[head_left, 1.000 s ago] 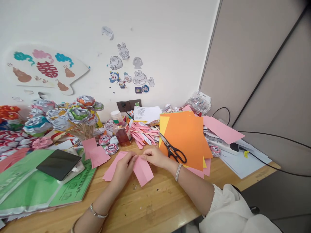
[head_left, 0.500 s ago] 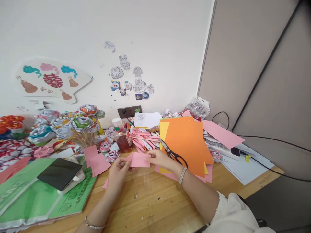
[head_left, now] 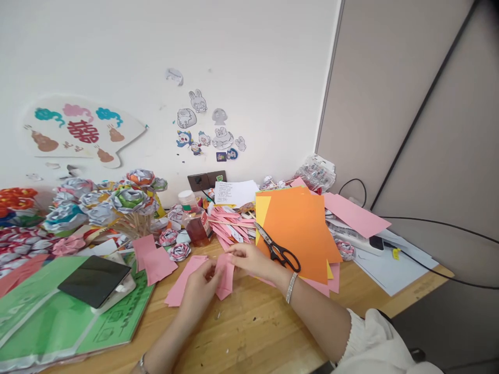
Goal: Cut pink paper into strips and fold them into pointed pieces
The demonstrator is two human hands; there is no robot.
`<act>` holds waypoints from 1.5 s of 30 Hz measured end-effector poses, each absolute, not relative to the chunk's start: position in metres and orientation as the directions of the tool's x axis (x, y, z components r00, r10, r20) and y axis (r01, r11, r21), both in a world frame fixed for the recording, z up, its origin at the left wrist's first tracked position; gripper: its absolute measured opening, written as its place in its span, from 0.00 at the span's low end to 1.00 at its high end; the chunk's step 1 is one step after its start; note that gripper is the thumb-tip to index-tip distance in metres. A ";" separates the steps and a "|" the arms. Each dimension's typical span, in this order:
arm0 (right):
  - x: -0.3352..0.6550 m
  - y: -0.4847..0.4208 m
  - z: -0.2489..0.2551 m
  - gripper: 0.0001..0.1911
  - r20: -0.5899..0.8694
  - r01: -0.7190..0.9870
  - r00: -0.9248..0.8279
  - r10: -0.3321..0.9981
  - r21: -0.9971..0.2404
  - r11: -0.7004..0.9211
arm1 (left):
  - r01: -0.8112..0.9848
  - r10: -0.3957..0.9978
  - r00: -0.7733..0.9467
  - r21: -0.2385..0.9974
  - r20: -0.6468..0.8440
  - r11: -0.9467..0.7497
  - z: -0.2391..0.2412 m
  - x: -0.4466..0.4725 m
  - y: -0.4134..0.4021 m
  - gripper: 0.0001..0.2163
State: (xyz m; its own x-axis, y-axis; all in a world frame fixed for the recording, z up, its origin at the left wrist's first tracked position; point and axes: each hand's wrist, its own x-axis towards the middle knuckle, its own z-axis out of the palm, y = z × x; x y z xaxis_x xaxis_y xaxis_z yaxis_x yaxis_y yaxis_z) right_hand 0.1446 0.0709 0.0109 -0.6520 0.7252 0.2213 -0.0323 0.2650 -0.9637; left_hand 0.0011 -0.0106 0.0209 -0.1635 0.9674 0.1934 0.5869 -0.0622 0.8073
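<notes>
A folded piece of pink paper point(head_left: 225, 280) is pinched between my two hands above the wooden table. My left hand point(head_left: 202, 280) grips its left edge, thumb on the near face. At the upper right corner, the fingers of my right hand point(head_left: 245, 259) are closed on the same paper. Partly behind my left hand lies a stack of pink paper strips point(head_left: 183, 285). Black-handled scissors point(head_left: 276, 249) rest on orange paper sheets point(head_left: 300, 223) just beyond my right wrist.
Pink paper pieces point(head_left: 158, 267) lie beside a green folder point(head_left: 42, 311) carrying a black tablet-like device point(head_left: 95, 280). Paper flowers on sticks point(head_left: 130, 200), a jar of reddish liquid point(head_left: 198, 228) and folded pink strips point(head_left: 230, 221) line the wall. Black cables point(head_left: 440, 223) run at right.
The pink paper has turned from lying crosswise to hanging nearly upright between my hands. My left hand has shifted slightly right and down, and the pink stack behind it shows more.
</notes>
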 end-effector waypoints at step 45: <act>0.146 0.064 0.019 0.19 0.083 -0.205 -0.758 0.647 -0.972 -0.115 | 0.697 0.914 -0.226 0.712 0.336 -0.089 0.022 0.009 -0.016 0.14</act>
State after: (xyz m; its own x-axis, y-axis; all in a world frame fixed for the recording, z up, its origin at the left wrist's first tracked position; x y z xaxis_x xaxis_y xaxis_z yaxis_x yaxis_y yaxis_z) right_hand 0.1457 0.0636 0.0190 -0.7582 0.6467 0.0829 -0.2046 -0.1153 -0.9720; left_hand 0.0090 -0.0159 0.0215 -0.2264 0.9142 0.3362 0.6966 -0.0893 0.7119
